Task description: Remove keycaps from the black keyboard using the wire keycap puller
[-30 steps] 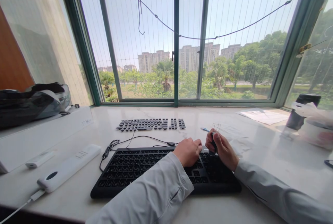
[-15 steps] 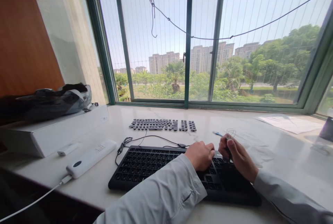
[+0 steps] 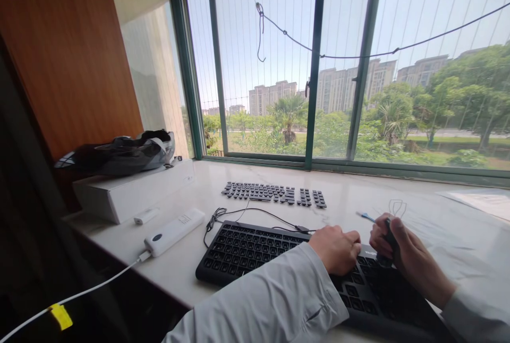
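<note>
A black keyboard (image 3: pixel 249 250) lies at an angle on the white counter, its key positions showing bare sockets over much of the left side. My left hand (image 3: pixel 337 250) rests over its upper middle, fingers curled in; whatever they pinch is hidden. Over the keyboard's right end, my right hand (image 3: pixel 414 258) is closed around a keycap puller (image 3: pixel 391 237), whose wire loops stick up past the thumb and whose dark end points down at the keys. Behind the keyboard, black keycaps (image 3: pixel 274 193) are laid out in rows. A thin blue-and-white tool (image 3: pixel 366 217) shows beside my right fingers.
A white power strip (image 3: pixel 175 231) with a plugged cable (image 3: pixel 87 287) and a small white block (image 3: pixel 146 215) lie to the left. Farther back, a dark bag (image 3: pixel 119 154) sits on a white box (image 3: pixel 107 191). The keyboard's cord (image 3: pixel 215 215) is bundled behind it. Papers (image 3: pixel 478 202) lie right.
The view has swung left, so everything appears farther right. Both hands stay at about the same places over the keyboard, with the puller still in my right hand.
</note>
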The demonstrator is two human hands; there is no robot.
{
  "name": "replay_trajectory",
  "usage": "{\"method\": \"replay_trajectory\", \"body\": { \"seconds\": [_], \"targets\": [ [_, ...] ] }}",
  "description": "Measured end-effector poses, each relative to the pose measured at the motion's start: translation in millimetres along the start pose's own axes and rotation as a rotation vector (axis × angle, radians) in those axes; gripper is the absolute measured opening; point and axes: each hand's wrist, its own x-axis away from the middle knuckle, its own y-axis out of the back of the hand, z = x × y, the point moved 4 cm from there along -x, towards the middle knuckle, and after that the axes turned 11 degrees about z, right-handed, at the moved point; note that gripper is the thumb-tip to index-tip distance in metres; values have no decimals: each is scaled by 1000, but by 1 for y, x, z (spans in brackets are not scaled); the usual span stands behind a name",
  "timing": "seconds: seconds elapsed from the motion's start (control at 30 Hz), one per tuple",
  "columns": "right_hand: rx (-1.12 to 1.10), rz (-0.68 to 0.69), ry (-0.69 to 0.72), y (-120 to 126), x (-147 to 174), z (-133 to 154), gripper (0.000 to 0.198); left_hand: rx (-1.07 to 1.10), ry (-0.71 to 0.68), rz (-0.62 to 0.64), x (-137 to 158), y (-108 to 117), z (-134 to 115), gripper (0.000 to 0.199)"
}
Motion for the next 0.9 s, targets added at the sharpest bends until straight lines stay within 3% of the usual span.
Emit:
{"method": "replay_trajectory", "body": {
  "seconds": [0.27, 0.9],
  "targets": [
    [97, 29, 25, -1, 2, 4, 46, -16, -11, -10, -4, -3, 2, 40],
    [-63, -18, -3, -3, -3, 9, 45, 3, -2, 14, -1, -2, 1, 41]
  ]
}}
